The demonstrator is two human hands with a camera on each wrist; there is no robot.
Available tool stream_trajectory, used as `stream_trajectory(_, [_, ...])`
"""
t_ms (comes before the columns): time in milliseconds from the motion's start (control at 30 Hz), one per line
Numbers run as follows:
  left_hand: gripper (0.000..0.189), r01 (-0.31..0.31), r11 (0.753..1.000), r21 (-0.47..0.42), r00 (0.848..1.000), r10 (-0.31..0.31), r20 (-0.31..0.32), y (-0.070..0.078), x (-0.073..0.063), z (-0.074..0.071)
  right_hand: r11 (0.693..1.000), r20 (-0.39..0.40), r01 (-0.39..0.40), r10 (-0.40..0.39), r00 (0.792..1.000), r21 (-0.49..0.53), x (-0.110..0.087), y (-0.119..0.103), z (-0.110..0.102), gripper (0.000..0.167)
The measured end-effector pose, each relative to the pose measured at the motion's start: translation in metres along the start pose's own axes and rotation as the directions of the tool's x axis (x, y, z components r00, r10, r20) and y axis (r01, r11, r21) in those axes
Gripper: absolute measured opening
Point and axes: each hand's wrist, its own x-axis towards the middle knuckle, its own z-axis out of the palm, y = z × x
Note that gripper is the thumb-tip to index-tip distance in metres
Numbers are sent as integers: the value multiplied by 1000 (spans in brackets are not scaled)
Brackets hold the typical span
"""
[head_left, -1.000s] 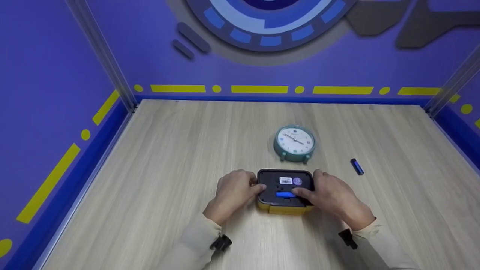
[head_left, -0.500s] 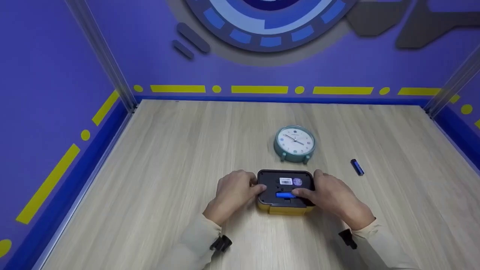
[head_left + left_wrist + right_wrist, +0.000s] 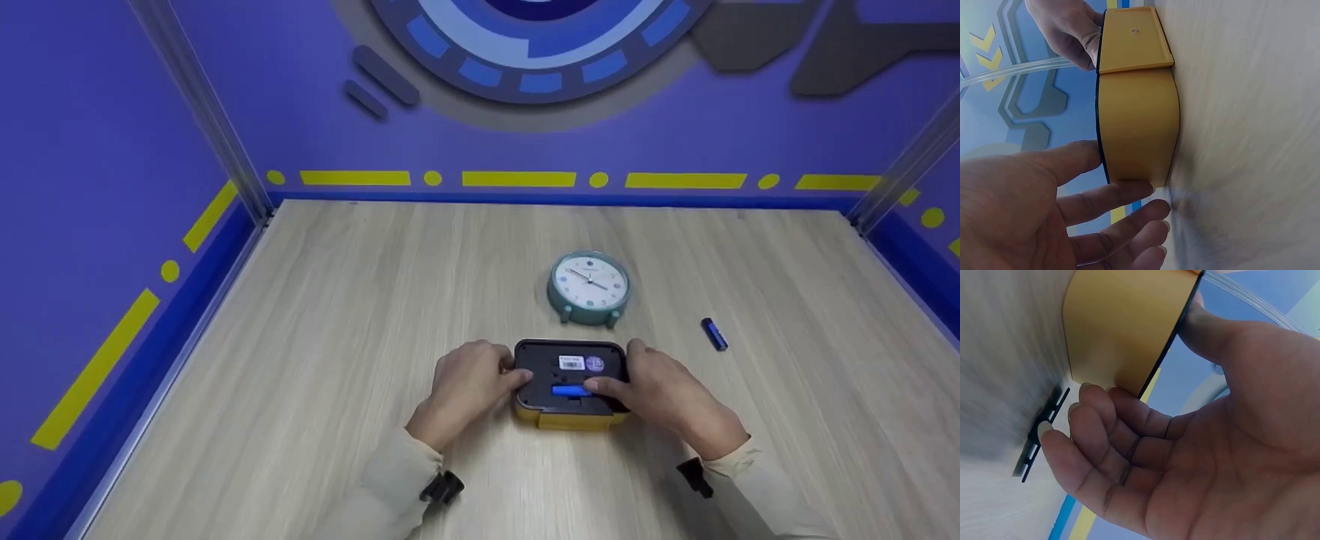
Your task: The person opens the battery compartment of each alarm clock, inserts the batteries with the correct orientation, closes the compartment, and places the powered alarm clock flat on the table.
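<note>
A yellow box-shaped device lies with its black back panel facing up, in front of me on the table. A blue battery sits in a recess of that panel. My left hand grips the left end, thumb over the panel's edge and index fingertip against the yellow side. From the right, my right hand holds the other end; its thumb presses on the battery's right end, hiding part of it. Its fingers curl beside the yellow wall in the right wrist view.
Beyond the device a round teal clock lies face up. Another blue and black battery lies to the right. A thin black slotted piece shows past the right fingers. Blue panels wall in the wooden table.
</note>
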Motion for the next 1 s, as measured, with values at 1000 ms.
stream_trajectory(1000, [28,13,1000,-24,1000,-13,8,0,-1,-1,999,34,-25,26,999,-44,0,-2,0,79])
